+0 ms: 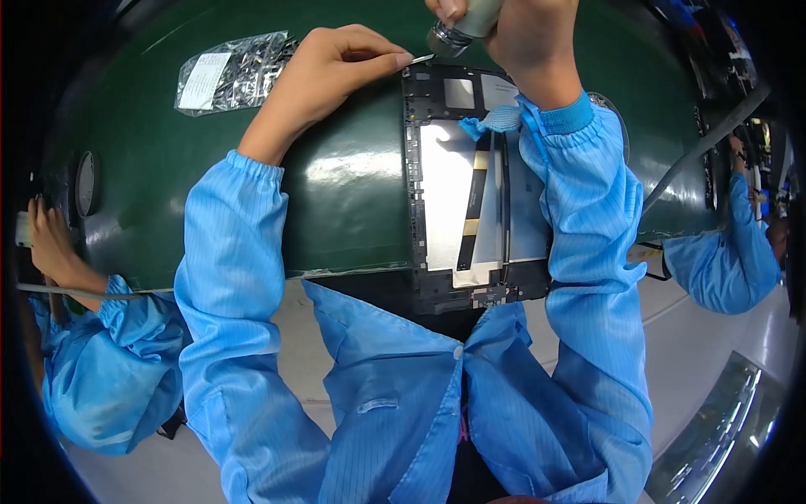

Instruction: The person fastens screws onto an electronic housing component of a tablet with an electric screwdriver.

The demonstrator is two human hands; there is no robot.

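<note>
An opened tablet-like device (445, 181) lies in front of me, its black frame, silvery inner plate and a dark flat cable showing. At its far left corner my left hand (323, 71) is closed, thumb and forefinger pinching a thin pale sliver (422, 59) whose kind I cannot make out. My right hand (533, 46) is wrapped round a pale cylindrical tool (480, 17) with a metal collar, seemingly an electric screwdriver. The collar points down and left, close to the sliver; the tool's tip is hard to see. My right sleeve covers part of the device's right side.
A clear plastic bag (231, 74) of small dark parts with a white label lies left on the green table (353, 218). A grey cable (705, 147) crosses at right. Co-workers in blue sleeves sit at left (117, 370) and right (726, 260). A round object (86, 183) stands far left.
</note>
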